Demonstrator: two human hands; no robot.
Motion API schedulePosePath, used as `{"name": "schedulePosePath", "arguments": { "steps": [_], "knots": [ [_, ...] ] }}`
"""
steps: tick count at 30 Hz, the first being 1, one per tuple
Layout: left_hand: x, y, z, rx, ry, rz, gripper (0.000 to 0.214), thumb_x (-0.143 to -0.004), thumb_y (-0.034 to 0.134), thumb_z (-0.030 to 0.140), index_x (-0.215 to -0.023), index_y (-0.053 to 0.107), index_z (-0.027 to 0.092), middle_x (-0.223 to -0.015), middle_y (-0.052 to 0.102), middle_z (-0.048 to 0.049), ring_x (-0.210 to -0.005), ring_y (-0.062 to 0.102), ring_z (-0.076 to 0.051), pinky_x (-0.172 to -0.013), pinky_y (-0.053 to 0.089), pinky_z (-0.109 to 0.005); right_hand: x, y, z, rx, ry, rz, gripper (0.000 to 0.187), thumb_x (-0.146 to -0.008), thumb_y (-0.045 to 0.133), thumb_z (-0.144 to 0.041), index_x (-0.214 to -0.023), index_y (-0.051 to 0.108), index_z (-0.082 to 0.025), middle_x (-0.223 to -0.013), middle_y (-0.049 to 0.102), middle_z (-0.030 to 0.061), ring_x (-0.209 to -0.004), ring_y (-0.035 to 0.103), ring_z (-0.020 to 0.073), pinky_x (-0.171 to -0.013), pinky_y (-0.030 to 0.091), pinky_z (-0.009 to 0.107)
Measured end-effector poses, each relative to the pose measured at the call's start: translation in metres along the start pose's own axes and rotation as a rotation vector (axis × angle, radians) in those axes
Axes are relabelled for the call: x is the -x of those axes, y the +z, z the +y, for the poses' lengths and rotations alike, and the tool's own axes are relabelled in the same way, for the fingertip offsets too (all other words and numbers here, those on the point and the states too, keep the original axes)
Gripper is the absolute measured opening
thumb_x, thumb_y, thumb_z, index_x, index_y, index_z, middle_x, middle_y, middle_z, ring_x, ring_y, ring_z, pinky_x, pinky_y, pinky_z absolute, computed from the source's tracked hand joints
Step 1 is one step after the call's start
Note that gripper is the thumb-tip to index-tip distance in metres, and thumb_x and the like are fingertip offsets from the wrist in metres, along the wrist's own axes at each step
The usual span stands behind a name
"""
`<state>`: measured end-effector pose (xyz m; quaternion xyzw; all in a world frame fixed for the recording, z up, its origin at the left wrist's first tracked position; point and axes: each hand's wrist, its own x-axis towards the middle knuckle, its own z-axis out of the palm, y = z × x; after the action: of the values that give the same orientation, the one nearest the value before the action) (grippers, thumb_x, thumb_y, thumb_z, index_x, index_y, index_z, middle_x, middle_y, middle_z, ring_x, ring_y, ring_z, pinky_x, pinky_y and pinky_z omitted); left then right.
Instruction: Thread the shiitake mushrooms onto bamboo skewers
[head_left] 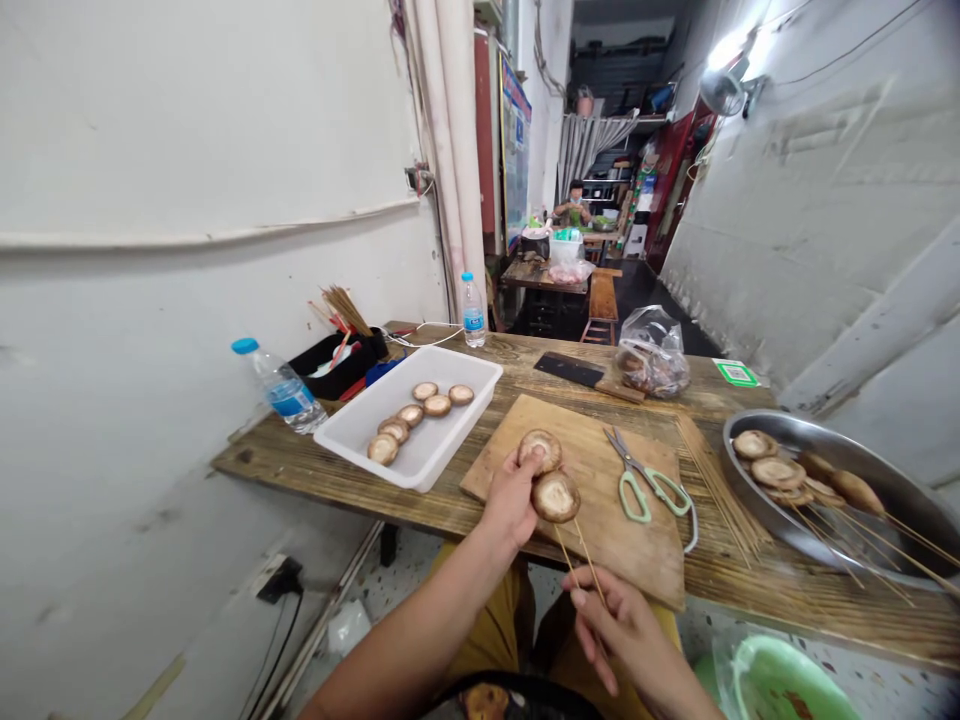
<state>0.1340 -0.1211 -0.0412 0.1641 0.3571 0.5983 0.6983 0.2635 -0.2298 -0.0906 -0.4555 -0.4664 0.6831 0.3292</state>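
Observation:
Two mushroom caps [556,497] sit one behind the other on a pair of thin wooden skewers [568,556], pale undersides up, above the near part of the wooden cutting board [499,455]. The farther cap is gripped by my left hand [512,500], its thumb on the underside. Lower down, my right hand [619,625] pinches the skewers between thumb and fingers. Green-handled scissors [646,478] lie on the board to the right. Several loose mushroom caps [437,405] rest in the white plastic tray [480,385] at left.
A metal basin [750,418] at right holds skewered mushrooms. Bare skewers [720,490] lie beside it. Behind the board are a cleaver [568,368] and a plastic bag [652,350]. Water bottles [472,312] stand near the tray. A person [574,207] sits far back.

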Motion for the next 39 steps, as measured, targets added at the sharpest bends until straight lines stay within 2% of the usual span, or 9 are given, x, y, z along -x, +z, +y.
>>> {"name": "schedulePosePath", "arguments": {
  "steps": [7, 10, 14, 19, 23, 27, 30, 35, 39],
  "knots": [
    [-0.007, -0.008, 0.0, -0.05, -0.036, 0.001, 0.03, -0.06, 0.076, 0.023, -0.08, 0.057, 0.012, -0.07, 0.066, -0.0073, -0.062, 0.062, -0.016, -0.062, 0.05, -0.028, -0.001, 0.001, 0.006, 0.019, 0.025, -0.026, 0.04, -0.082, 0.048, -0.056, -0.093, 0.048, -0.017, -0.044, 0.047, -0.0113, -0.026, 0.03, 0.0013, -0.029, 0.017, 0.012],
    [-0.01, -0.009, -0.003, -0.101, 0.031, 0.002, 0.029, -0.062, 0.075, 0.024, -0.08, 0.056, 0.012, -0.069, 0.066, -0.0072, -0.061, 0.062, -0.015, -0.06, 0.05, -0.027, -0.004, 0.008, 0.005, 0.052, 0.002, 0.061, 0.041, -0.081, 0.049, -0.058, -0.086, 0.05, -0.017, -0.039, 0.039, -0.0134, -0.026, 0.022, 0.0008, -0.028, 0.014, 0.013],
    [-0.017, -0.01, -0.002, -0.165, 0.124, 0.039, 0.027, -0.063, 0.074, 0.025, -0.079, 0.055, 0.014, -0.064, 0.065, -0.0038, -0.057, 0.061, -0.014, -0.057, 0.05, -0.027, -0.012, 0.014, 0.005, 0.055, -0.023, 0.123, 0.04, -0.079, 0.051, -0.058, -0.08, 0.049, -0.018, -0.041, 0.045, -0.0114, -0.024, 0.03, 0.0017, -0.027, 0.016, 0.013],
    [-0.031, -0.019, 0.003, -0.15, -0.002, -0.038, 0.025, -0.062, 0.075, 0.023, -0.075, 0.058, 0.012, -0.067, 0.065, -0.0074, -0.061, 0.062, -0.016, -0.06, 0.05, -0.028, -0.021, 0.01, 0.0, -0.048, -0.024, 0.08, 0.042, -0.083, 0.046, -0.057, -0.083, 0.052, -0.016, -0.053, 0.057, -0.0055, -0.034, 0.051, 0.0056, -0.035, 0.033, 0.015],
    [-0.046, -0.027, 0.004, -0.129, -0.134, -0.073, 0.021, -0.064, 0.074, 0.02, -0.075, 0.059, 0.011, -0.064, 0.064, -0.0075, -0.06, 0.062, -0.016, -0.062, 0.05, -0.029, -0.028, 0.013, 0.004, -0.125, -0.014, 0.042, 0.038, -0.077, 0.059, -0.053, -0.085, 0.054, -0.015, -0.055, 0.059, -0.0047, -0.036, 0.052, 0.0065, -0.036, 0.034, 0.016],
    [-0.055, -0.033, 0.007, -0.089, -0.291, -0.164, 0.033, -0.074, 0.063, 0.041, -0.083, 0.062, 0.01, -0.075, 0.066, -0.0117, -0.069, 0.063, -0.021, -0.069, 0.051, -0.035, -0.041, 0.016, 0.018, -0.243, -0.05, 0.068, 0.035, -0.072, 0.067, -0.048, -0.08, 0.054, -0.016, -0.051, 0.055, -0.0077, -0.036, 0.048, 0.0041, -0.037, 0.034, 0.015],
    [-0.051, -0.038, 0.004, -0.07, -0.335, -0.175, 0.035, -0.079, 0.054, 0.046, -0.089, 0.061, 0.013, -0.081, 0.066, -0.0087, -0.072, 0.063, -0.017, -0.074, 0.049, -0.03, -0.051, 0.016, 0.024, -0.361, -0.088, 0.106, 0.035, -0.071, 0.067, -0.049, -0.082, 0.054, -0.018, -0.052, 0.053, -0.0094, -0.035, 0.045, 0.0028, -0.037, 0.034, 0.015],
    [-0.021, -0.043, -0.016, -0.175, -0.414, -0.208, 0.035, -0.075, 0.062, 0.042, -0.089, 0.06, 0.01, -0.086, 0.065, -0.0131, -0.081, 0.063, -0.018, -0.077, 0.049, -0.029, -0.063, 0.013, 0.026, -0.501, -0.155, 0.13, 0.033, -0.072, 0.07, -0.045, -0.083, 0.054, -0.018, -0.053, 0.052, -0.009, -0.037, 0.045, 0.003, -0.038, 0.037, 0.016],
    [0.002, -0.042, -0.031, -0.399, -0.363, -0.317, 0.038, -0.072, 0.065, 0.043, -0.092, 0.058, 0.012, -0.084, 0.065, -0.0094, -0.05, 0.058, -0.011, -0.042, 0.044, -0.021, -0.068, 0.012, 0.033, -0.561, -0.217, 0.121, 0.025, -0.078, 0.066, -0.038, -0.084, 0.055, -0.016, -0.053, 0.053, -0.009, -0.037, 0.045, 0.0028, -0.038, 0.037, 0.015]
  ]
}}
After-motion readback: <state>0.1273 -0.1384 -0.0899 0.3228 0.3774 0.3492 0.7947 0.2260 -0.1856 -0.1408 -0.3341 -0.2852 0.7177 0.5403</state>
